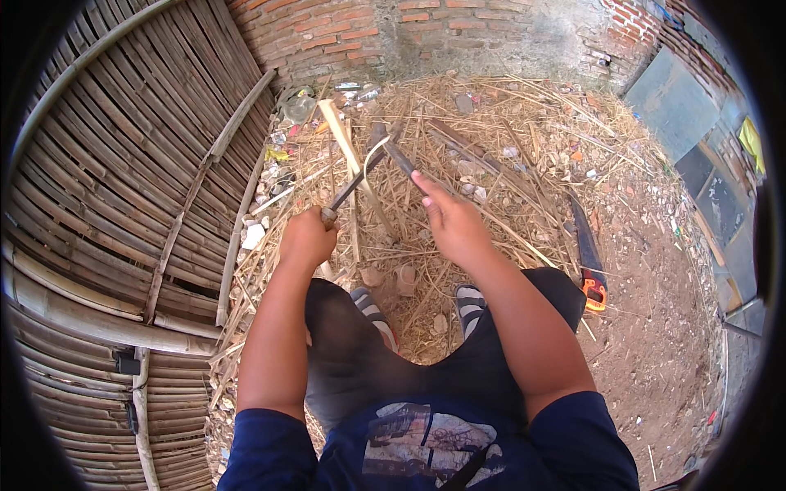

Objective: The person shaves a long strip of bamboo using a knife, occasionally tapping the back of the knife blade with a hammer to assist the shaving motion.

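Note:
My left hand (309, 239) is closed round the handle of a long, dark-bladed knife (352, 186), which slants up and to the right. My right hand (452, 219) grips a dark, narrow stick-like piece (399, 159) that slants up and to the left. The two cross in front of me, and I cannot tell whether they touch. A thin pale curled strip (370, 160) hangs at the crossing. Just left of it, a pale split length of bamboo (340, 135) leans over the litter. My two sandalled feet (381, 321) rest on the ground below.
A handsaw (587, 245) with an orange handle lies right of my knee. Straw and bamboo scraps (491, 139) cover the ground, with a dark plank (467, 146) among them. A bamboo slat wall (123, 164) stands left, a brick wall (327, 37) ahead, and grey panels (675, 102) right.

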Tool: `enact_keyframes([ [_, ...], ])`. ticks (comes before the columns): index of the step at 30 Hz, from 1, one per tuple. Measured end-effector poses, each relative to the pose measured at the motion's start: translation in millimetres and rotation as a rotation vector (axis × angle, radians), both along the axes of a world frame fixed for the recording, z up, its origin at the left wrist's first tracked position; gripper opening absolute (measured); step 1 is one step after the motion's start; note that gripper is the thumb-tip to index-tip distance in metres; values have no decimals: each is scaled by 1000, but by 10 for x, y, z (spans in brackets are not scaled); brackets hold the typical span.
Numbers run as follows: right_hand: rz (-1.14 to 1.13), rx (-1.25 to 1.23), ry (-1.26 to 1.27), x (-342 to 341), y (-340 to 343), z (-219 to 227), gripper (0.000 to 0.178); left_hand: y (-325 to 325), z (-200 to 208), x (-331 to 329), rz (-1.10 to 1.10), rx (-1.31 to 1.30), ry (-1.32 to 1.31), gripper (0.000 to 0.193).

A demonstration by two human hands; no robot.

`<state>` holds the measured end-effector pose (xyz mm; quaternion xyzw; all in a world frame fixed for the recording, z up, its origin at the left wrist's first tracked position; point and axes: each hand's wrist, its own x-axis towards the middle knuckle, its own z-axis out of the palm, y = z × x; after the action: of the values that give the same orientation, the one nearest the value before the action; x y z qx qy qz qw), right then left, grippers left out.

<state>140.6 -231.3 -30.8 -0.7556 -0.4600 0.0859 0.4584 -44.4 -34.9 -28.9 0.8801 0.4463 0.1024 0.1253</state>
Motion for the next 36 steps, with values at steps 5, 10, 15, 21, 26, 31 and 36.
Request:
enact_keyframes([
  [5,8,-5,-85,-24,148,-158,45,78,13,-73,4,-34,27,34],
  [10,-2,212,-8,-27,84,-98,48,92,-80,-120,36,-24,39,34],
  [15,30,541,-153,-15,73,-121,49,85,-112,-62,49,-50,17,36],
  [21,44,-15,-124,-85,268,-443,53,184,-175,-9,47,-23,60,38],
  [26,29,-23,51,-95,232,-220,54,193,-252,-70,57,-40,56,39],
  [31,13,377,159,-73,101,-18,53,193,-277,-36,44,-43,40,39],
  [36,9,554,-59,110,104,-135,49,135,-247,126,20,-47,47,39],
])
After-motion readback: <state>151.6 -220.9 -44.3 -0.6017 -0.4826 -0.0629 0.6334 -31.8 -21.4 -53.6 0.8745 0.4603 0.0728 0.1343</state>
